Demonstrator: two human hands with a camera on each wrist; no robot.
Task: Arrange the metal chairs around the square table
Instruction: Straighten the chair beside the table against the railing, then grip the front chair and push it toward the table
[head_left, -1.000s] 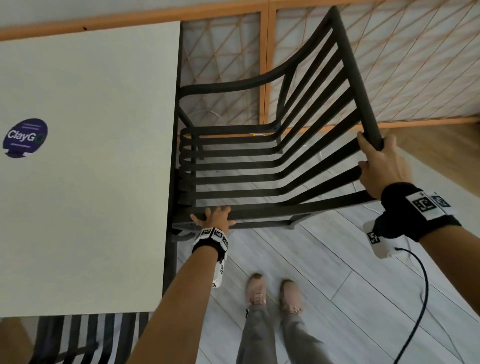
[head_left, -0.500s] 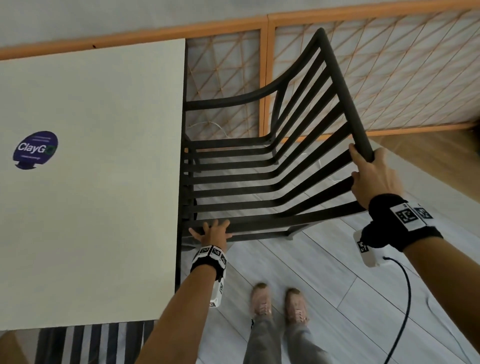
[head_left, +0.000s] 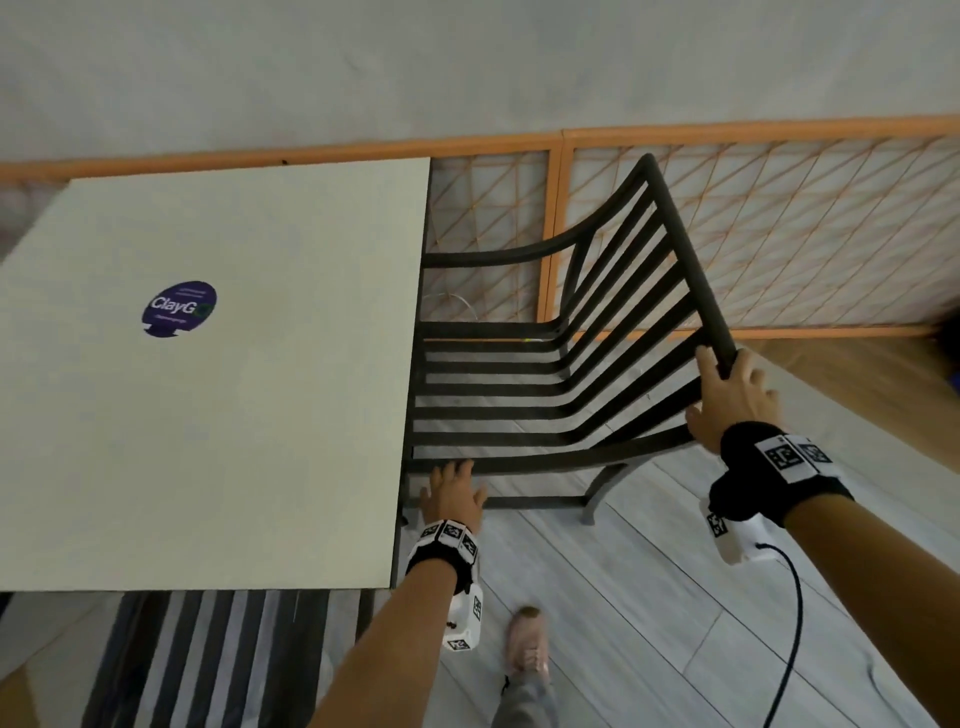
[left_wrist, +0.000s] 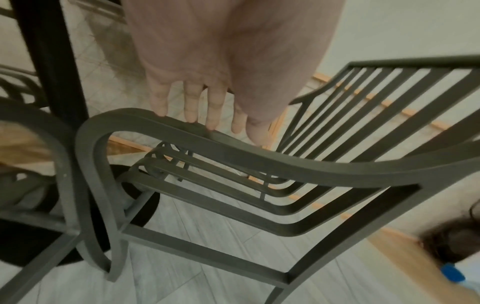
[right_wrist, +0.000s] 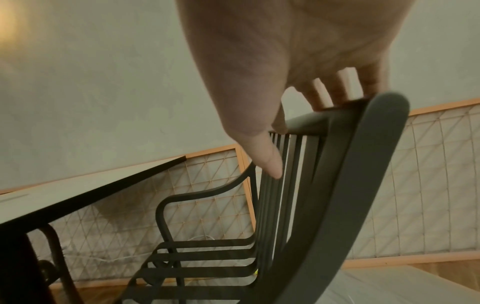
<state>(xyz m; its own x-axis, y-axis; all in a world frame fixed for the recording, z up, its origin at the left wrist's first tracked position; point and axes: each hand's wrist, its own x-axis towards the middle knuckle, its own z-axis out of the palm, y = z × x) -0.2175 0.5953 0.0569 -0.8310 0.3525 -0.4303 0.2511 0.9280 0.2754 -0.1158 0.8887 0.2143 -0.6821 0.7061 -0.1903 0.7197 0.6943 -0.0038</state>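
A dark metal slatted chair stands at the right side of the square white table, with its seat front at the table edge. My left hand rests with straight fingers on the near armrest. My right hand holds the near corner of the chair's top rail, fingers hooked over it and thumb lying in front of the slats. A second slatted chair shows below the table's near edge, and its armrest sits close beside the first chair's.
An orange-framed lattice fence runs behind the chair along the wall. The black table pedestal stands just left of the chair's front leg. My shoe is on the grey plank floor. A black cable hangs from my right wrist.
The chair has edged left, closer to the table. Both hands keep their places on the armrest and the top rail. The head view has pulled back and tilted up.
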